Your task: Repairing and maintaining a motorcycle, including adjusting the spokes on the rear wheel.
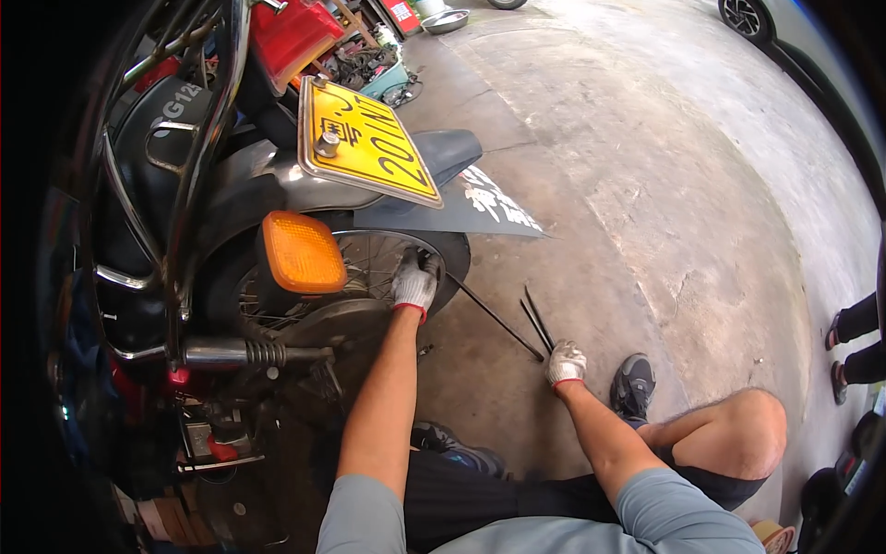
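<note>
My left hand (415,281), in a white knitted glove with a dark palm side, is closed at the inner edge of a motorcycle's rear tyre (459,258), beside the spokes. What its fingers hold is hidden. A long dark tyre lever (496,318) slants from the tyre edge beside this hand down to the right, its lower end close to my right hand. My right hand (566,364), gloved too, is closed around slim dark tyre levers (535,319) whose free ends point up and away, above the floor.
Above the wheel hang a yellow licence plate (369,143), a dark mudflap (452,218) and an orange indicator (303,253). A chrome shock absorber (240,353) lies left of my forearm. A teal bin (386,81) of parts stands beyond. Another person's legs (860,337) are at right, a car (812,55) far right.
</note>
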Demonstrator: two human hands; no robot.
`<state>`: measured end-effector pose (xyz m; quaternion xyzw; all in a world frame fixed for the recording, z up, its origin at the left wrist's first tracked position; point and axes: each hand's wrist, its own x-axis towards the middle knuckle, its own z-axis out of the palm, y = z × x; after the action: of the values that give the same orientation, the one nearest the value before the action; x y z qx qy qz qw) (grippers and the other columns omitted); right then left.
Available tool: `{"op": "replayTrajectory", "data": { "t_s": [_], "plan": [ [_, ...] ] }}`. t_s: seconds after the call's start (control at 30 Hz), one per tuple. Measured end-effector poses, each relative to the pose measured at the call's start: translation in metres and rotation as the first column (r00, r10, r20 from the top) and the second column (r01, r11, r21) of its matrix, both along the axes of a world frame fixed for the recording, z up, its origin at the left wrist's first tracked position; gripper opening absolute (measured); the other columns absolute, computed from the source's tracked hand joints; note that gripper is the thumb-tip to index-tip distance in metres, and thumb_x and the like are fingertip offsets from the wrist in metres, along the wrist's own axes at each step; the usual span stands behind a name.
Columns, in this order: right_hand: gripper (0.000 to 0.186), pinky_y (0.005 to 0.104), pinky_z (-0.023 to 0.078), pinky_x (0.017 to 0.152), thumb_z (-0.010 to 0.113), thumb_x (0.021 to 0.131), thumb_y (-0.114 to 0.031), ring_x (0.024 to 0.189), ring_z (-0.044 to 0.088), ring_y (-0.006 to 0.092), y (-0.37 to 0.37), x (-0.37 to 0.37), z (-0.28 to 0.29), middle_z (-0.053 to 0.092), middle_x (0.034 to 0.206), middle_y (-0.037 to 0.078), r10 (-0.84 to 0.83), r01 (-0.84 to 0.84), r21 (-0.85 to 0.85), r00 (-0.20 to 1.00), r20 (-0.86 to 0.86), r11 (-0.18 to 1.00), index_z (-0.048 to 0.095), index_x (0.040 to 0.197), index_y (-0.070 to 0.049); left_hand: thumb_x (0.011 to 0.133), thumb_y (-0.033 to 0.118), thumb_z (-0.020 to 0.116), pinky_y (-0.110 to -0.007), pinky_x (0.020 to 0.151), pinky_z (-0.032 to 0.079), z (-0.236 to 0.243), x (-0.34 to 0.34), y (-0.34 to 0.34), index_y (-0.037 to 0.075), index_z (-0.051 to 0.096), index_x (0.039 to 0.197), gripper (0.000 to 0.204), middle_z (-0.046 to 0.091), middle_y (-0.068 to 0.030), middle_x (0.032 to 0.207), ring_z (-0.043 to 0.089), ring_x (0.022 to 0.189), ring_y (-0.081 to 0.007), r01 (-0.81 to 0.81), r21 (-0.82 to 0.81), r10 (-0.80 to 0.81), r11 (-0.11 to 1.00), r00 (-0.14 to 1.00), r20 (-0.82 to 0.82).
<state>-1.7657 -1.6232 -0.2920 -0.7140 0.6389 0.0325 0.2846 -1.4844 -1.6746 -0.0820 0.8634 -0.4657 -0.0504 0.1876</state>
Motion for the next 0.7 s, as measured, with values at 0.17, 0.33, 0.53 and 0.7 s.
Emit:
{"op": "replayTrajectory", "data": {
  "t_s": [0.17,0.33,0.53,0.7],
  "plan": [
    [0.031,0.0396,0.05,0.084,0.053,0.08,-0.009,0.099,0.061,0.0342,-0.014,0.002,0.006,0.059,0.11,0.02,0.085,-0.085,0.066,0.996,0.009,0.994,0.055,0.11,0.0,0.092,0.033,0.046,-0.044,0.09,0.043,-0.006,0.015,0.006,0.005,0.051,0.12,0.04,0.057,-0.0219,0.116,0.053,0.109,-0.0381,0.064,-0.045,-0.063,0.997,0.998,0.026],
    [0.034,0.0409,0.05,0.085,0.056,0.073,-0.011,0.101,0.061,0.035,-0.029,-0.006,0.021,0.062,0.106,0.023,0.145,-0.146,0.171,0.989,0.018,0.974,0.058,0.105,0.001,0.092,0.033,0.044,-0.044,0.091,0.042,-0.014,0.019,0.004,0.006,0.052,0.12,0.04,0.057,-0.0227,0.116,0.052,0.109,-0.0389,0.077,-0.062,-0.076,0.995,0.997,0.022],
    [0.028,0.0375,0.051,0.084,0.054,0.077,-0.014,0.1,0.063,0.0307,-0.012,0.007,0.012,0.064,0.106,0.019,0.122,-0.125,0.055,0.991,0.053,0.991,0.065,0.099,-0.002,0.092,0.035,0.045,-0.043,0.092,0.042,-0.056,0.073,0.02,0.005,0.053,0.12,0.042,0.057,-0.0231,0.116,0.053,0.109,-0.0384,0.062,-0.155,-0.084,0.986,0.987,-0.139],
    [0.025,0.0405,0.052,0.077,0.045,0.086,-0.011,0.091,0.064,0.0329,-0.007,-0.009,-0.021,0.061,0.103,0.019,0.116,-0.12,-0.078,0.992,-0.056,0.99,0.061,0.104,-0.004,0.091,0.039,0.047,-0.043,0.092,0.042,-0.014,0.009,0.007,0.004,0.053,0.119,0.045,0.057,-0.023,0.116,0.053,0.109,-0.0386,0.12,-0.106,-0.125,0.987,0.992,-0.037]
  ]
}}
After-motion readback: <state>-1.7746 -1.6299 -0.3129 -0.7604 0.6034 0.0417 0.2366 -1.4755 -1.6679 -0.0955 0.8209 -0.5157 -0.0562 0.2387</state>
